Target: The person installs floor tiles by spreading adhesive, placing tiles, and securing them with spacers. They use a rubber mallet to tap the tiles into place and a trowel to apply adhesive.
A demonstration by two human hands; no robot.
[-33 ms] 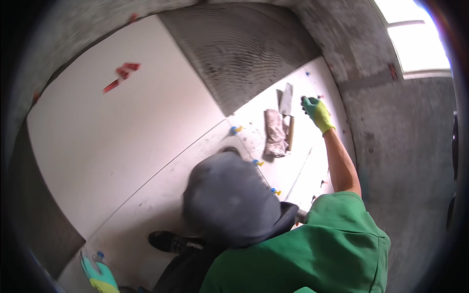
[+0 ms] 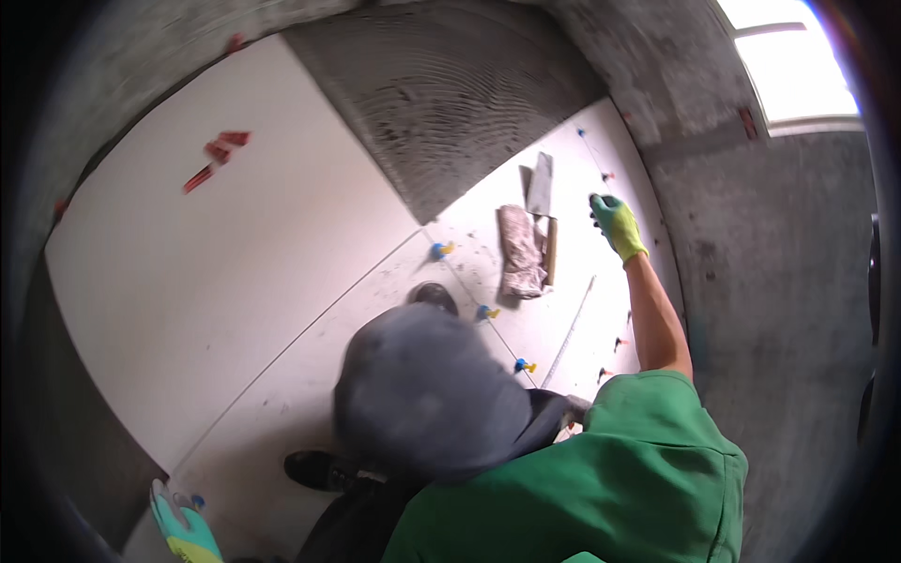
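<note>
Grey metal trowel [image 2: 540, 185] lay near my gloved right hand [image 2: 618, 227], to its left.
Those fingers were curled; I couldn't tell whether they gripped anything. A crumpled pinkish cloth [image 2: 520, 253] lay along the trowel's wooden handle [image 2: 550, 251], farther from that hand. My gloved left hand [image 2: 183, 525], fingers extended, was beside a blue levelling clip [image 2: 197, 502], near a large white tile's [image 2: 235, 291] lower corner.

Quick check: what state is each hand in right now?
Left hand: looks open, gloved fingers extended.
Right hand: gloved fingers curled; whether it is closed on anything cannot be told.
</note>
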